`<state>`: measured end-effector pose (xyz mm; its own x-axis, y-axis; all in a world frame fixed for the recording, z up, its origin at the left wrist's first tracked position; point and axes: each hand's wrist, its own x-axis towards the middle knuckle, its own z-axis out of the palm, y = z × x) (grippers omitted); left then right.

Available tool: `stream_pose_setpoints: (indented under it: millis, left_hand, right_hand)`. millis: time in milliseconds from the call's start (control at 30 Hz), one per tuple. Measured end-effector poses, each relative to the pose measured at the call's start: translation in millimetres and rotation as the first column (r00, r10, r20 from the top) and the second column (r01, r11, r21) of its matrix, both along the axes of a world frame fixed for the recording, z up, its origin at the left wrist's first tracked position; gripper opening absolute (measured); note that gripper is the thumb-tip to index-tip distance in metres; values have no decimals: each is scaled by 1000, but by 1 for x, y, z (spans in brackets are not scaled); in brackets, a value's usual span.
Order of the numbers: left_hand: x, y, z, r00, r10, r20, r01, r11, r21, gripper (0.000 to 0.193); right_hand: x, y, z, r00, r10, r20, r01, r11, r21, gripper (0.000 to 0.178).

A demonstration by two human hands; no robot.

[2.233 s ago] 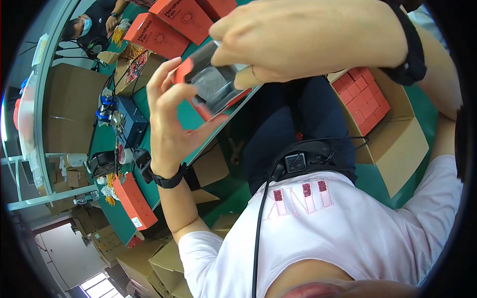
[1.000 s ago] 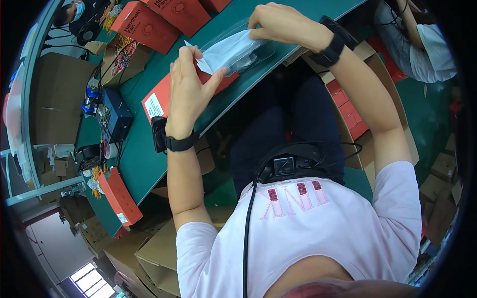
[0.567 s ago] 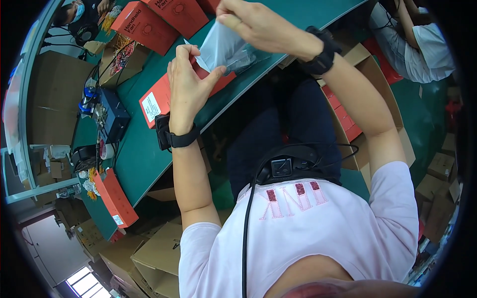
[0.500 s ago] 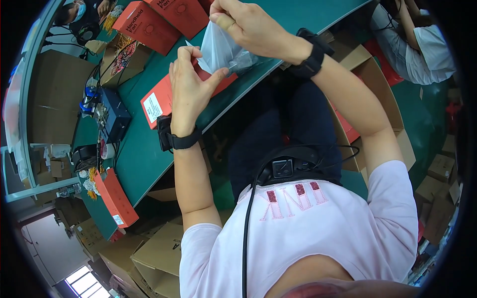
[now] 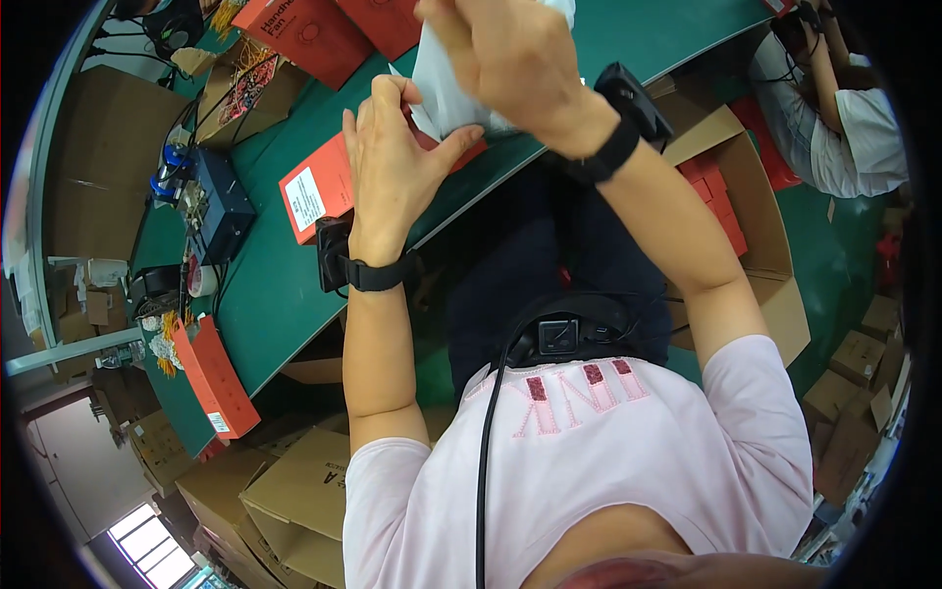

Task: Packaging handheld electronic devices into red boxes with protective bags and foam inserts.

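Note:
A translucent white plastic bag [image 5: 444, 90] is between my hands, above the front edge of the green table. My left hand [image 5: 392, 162] grips its lower left side, thumb in front and fingers curled behind. My right hand [image 5: 525, 69] is over the bag's upper part with its fingers bent; they are smeared by motion and partly cut off by the top edge. What the bag contains is hidden. Beneath my left hand a red box [image 5: 329, 177] with a white label lies on the table.
Upright red boxes [image 5: 309, 39] stand at the back of the table [image 5: 285, 285]. To the left are a blue device [image 5: 224, 211] with cables and another red box [image 5: 216, 383]. An open carton [image 5: 760, 196] holding red boxes stands at right, near another person [image 5: 834, 108].
My right hand has moved right and nearer over the bag, hiding more of it. My left hand stays on the bag and has shifted slightly right and down in view.

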<state>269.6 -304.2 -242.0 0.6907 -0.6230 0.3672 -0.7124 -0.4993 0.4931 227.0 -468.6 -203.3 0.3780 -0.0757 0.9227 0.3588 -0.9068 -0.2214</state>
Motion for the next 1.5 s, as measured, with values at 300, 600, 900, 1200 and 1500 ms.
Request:
stream_pose_setpoints:
  millis: [300,600,900,1200,1500]
  left_hand:
    - [3,-9,-2,998,57,21,-57,998,9,62]
    - [-57,-5,51,636,-602,-482,-194,480,-856,65]
    - [-77,57,10,640,-557,-530,-303,451,-840,53]
    - [-88,65,-3,662,-539,-520,-256,490,-833,58]
    - [-96,65,-4,387,-652,-652,-540,413,-733,65]
  right_hand:
    - [25,-34,39,976,-125,179,71,958,277,16]
    - [-47,-2,87,908,21,419,-126,967,224,10]
    - [-147,-47,64,997,63,-38,-28,802,597,18]
    - [-161,-15,35,902,176,-393,-139,983,122,19]
    - [-169,-23,38,889,444,-111,-320,776,543,18]
